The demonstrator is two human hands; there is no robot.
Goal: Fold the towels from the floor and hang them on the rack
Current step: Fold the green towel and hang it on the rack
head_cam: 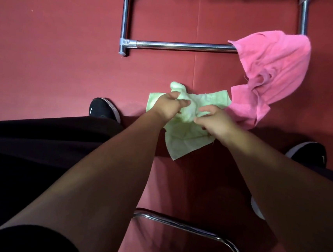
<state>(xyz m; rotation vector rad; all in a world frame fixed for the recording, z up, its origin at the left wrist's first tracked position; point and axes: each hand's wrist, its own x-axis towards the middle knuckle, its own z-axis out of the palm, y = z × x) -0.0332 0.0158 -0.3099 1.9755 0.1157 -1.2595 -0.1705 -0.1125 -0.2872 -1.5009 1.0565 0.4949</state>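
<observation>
A crumpled light green towel (183,135) is bunched between both hands over the red floor. My left hand (167,107) pinches its upper left part. My right hand (214,122) grips its right side. A pink towel (272,75) lies rumpled to the right, draped over the right end of the chrome rack's low bar (181,46), with its lower part on the floor beside the green towel.
The rack's two chrome side tubes (125,16) run away from the bar across the red floor (46,53). A curved chrome tube (202,231) sits close below my arms. My black shoes (104,109) stand either side of the towel.
</observation>
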